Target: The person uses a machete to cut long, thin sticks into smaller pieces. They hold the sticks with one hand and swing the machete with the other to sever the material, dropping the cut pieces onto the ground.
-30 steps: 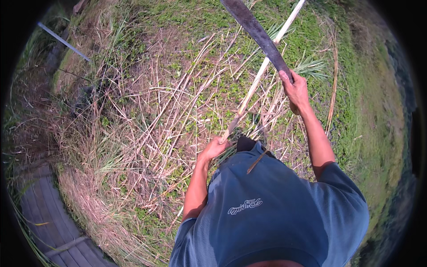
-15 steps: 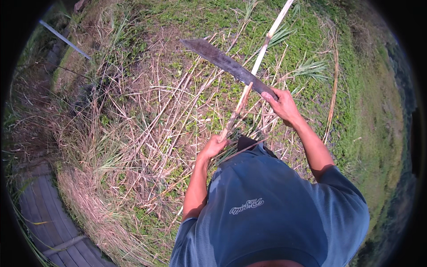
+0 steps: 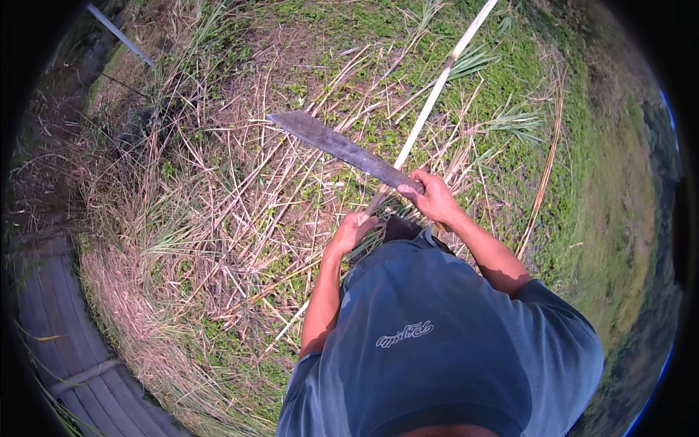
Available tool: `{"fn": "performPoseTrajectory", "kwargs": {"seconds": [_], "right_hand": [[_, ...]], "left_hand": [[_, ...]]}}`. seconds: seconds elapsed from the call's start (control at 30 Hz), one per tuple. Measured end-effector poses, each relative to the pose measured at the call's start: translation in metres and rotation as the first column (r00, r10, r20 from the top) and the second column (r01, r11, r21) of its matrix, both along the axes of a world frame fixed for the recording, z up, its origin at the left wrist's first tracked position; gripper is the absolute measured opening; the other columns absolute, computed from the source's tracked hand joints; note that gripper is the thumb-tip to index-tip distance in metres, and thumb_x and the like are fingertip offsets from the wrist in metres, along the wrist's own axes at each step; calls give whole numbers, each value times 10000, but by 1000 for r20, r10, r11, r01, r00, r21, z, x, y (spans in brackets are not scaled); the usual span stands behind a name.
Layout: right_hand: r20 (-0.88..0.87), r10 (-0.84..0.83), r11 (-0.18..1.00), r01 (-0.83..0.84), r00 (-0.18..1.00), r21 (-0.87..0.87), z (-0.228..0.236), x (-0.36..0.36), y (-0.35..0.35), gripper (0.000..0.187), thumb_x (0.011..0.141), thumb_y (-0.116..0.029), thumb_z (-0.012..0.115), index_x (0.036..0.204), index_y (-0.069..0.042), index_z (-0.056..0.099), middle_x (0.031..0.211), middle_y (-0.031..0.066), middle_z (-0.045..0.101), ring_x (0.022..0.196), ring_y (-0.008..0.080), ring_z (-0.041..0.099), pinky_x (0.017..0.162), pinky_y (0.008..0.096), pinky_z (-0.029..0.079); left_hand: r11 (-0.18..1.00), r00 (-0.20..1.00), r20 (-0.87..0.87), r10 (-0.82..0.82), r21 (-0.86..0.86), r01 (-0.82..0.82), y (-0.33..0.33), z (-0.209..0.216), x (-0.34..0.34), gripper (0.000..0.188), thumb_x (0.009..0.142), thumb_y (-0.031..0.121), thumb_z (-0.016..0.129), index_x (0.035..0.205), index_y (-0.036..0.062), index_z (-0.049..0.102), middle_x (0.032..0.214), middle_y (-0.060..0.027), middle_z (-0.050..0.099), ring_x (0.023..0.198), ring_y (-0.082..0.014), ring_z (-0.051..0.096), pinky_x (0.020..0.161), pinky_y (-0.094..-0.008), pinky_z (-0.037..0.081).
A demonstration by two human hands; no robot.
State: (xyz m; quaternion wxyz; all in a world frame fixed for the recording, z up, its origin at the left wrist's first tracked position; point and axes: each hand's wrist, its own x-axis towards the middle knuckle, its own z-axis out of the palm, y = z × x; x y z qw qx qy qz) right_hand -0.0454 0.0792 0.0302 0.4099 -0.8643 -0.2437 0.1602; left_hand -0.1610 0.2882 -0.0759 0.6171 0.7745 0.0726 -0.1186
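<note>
My right hand grips the handle of a long dark machete, whose blade points left and up across the grass. My left hand is closed around the lower part of a long pale cane stalk that runs up and to the right to the top edge of the view. The blade crosses the stalk just above my left hand. My blue shirt hides the stalk's lowest part.
Dry stalks and straw lie scattered over green ground. A grey planked walkway curves along the lower left. A thin pale pole lies at the upper left. Greener grass spreads to the right.
The machete has swung down from high at the upper right to a low position with its blade pointing left. My left hand has kept hold of the stalk.
</note>
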Motion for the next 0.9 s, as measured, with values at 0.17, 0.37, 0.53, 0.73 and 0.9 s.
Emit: {"fn": "performPoseTrajectory", "kwargs": {"seconds": [0.17,0.37,0.53,0.73,0.9], "right_hand": [[-108,-235,899,258,966,353,35,44,5,328,848,-277,763,999,-35,603,644,-35,551,490,51,470,441,233,362],[-228,-241,803,326,943,500,35,56,7,241,850,-219,764,863,-39,605,579,-27,540,431,58,470,397,234,366],[-194,-199,842,269,960,468,41,58,0,259,846,-237,772,853,-43,600,569,-45,518,441,54,466,410,239,359],[-194,-145,848,222,970,481,39,60,4,266,829,-236,789,846,-50,599,574,-43,523,458,49,474,423,230,368],[-190,-114,837,197,975,511,37,57,0,246,840,-197,777,921,-24,622,646,-27,563,485,51,488,434,223,379]], "left_hand": [[998,991,124,57,-4,-57,-11,-12,-5,378,978,373,560,817,33,596,651,8,467,608,-112,417,555,-306,361],[979,993,67,100,-182,-87,-16,-11,-11,364,997,352,538,879,30,658,636,25,461,582,-81,412,532,-249,328],[938,994,67,90,-340,-62,-19,-20,-13,419,1007,383,518,928,5,680,612,25,471,546,-75,412,511,-241,320],[858,978,-51,203,-473,-202,-15,-37,-15,523,1005,452,488,851,-12,673,601,-46,584,518,-130,539,524,-280,451],[869,911,-22,412,-292,-400,-21,-22,-12,490,1013,431,480,765,31,614,580,-47,584,498,-133,557,508,-284,455]]}}
